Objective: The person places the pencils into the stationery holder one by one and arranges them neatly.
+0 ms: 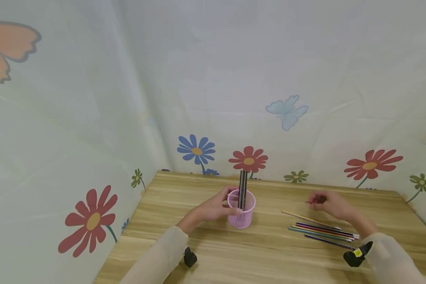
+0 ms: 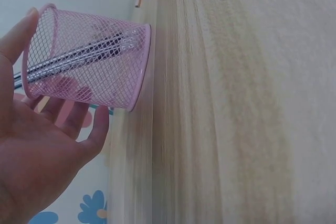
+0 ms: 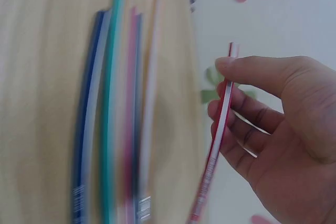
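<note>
A pink mesh pencil cup (image 1: 247, 219) stands upright on the table, with a few dark pencils (image 1: 243, 184) leaning inside it. My left hand (image 1: 213, 207) holds the cup from its left side, thumb and fingers around the wall near the rim. Off to the right, above the table, my right hand (image 1: 333, 204) pinches a red pencil with a white stripe (image 3: 223, 113) between thumb and fingers. Below that hand lie several loose pencils, among them a yellow one (image 1: 307, 218), a teal one (image 1: 317, 234) and a dark blue one (image 1: 328, 241).
The wooden table (image 1: 266, 256) ends at a pale cloth backdrop (image 1: 227, 90) printed with flowers and butterflies. This cloth rises behind the table and along its left side. Loose pencils lie roughly parallel near my right forearm.
</note>
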`<state>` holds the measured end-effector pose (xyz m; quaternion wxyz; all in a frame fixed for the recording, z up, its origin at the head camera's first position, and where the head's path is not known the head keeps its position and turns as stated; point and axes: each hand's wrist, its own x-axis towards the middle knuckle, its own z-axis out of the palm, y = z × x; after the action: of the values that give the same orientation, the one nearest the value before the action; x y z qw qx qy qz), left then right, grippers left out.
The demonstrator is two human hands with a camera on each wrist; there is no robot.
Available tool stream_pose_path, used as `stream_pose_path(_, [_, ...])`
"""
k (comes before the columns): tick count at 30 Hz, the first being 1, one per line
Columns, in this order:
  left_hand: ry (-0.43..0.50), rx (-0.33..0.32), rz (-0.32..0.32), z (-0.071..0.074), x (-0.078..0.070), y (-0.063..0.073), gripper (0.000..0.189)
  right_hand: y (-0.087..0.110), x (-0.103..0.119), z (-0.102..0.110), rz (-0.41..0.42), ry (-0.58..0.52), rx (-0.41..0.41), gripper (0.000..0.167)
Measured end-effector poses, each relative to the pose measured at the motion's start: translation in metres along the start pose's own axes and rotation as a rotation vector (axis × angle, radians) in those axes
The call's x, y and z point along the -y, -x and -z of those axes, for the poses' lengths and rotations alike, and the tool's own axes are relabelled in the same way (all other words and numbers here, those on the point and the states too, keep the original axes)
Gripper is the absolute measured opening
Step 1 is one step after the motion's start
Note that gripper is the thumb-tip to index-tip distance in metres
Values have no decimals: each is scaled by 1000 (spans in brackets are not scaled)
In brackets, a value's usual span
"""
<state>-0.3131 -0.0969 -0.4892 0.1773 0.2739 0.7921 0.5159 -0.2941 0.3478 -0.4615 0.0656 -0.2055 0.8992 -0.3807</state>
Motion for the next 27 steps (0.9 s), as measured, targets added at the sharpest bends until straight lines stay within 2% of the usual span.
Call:
stream_pose_path(3, [5,-1,4,0,0,-1,78,-8,16,8,42,42,-48,7])
stream_pose_path(8, [9,1,1,1,1,-3,78,-20,48,18,156,74,-132,4])
stream_pose_path(18, [14,2,-2,1,1,-1,78,-45,117,18,192,-58,-179,13])
stream_pose_path(27, [11,2,1,0,1,1,78,-62,159,3,238,-170,-266,20])
